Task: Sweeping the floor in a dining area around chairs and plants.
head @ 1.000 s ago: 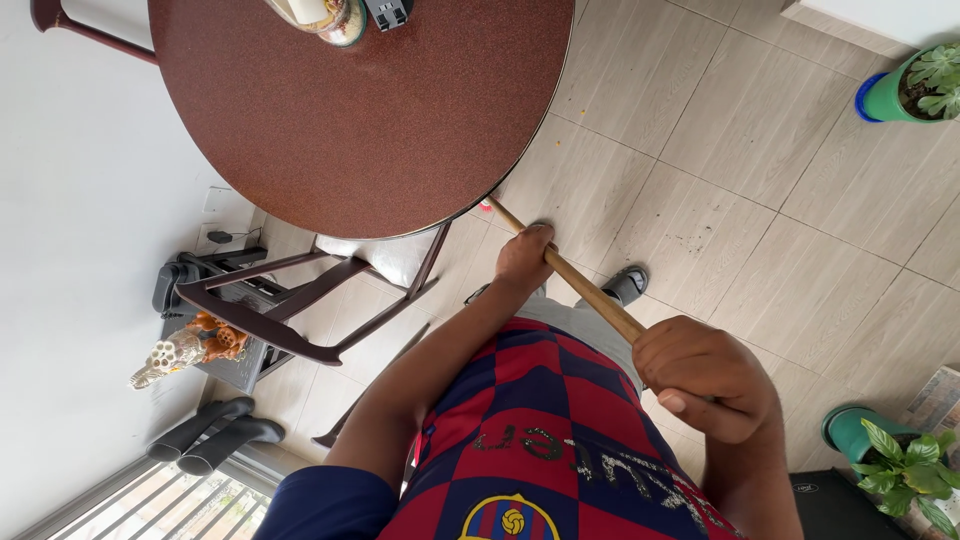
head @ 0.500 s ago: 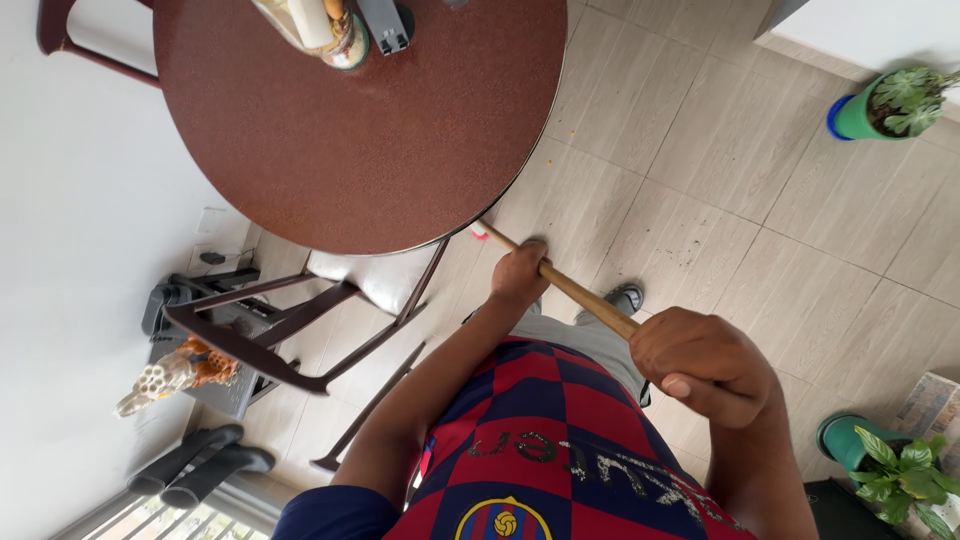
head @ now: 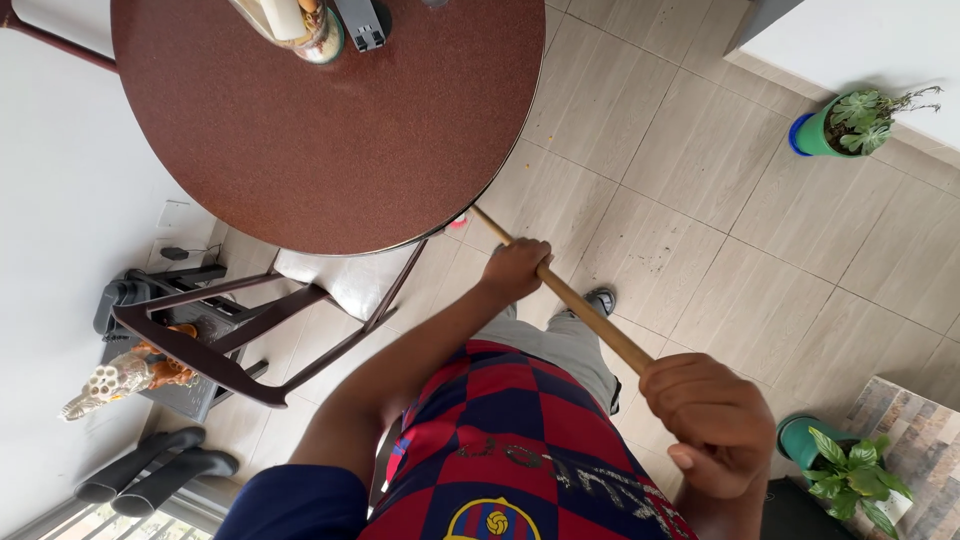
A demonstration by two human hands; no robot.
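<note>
Sweeping underway: left hand (head: pixel 515 268) and right hand (head: pixel 708 420) both fisted on wooden broom handle (head: pixel 560 291), head hidden under round table (head: pixel 330 130) at 11 o'clock, floor grit (head: pixel 665 250) at 1 o'clock uncollected.

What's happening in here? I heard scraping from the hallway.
A person grips a wooden broom handle in both hands: left hand lower down, right hand near the top. The handle runs under the round brown table, where a bit of pink shows at its far end. A dark chair stands beside the table.
</note>
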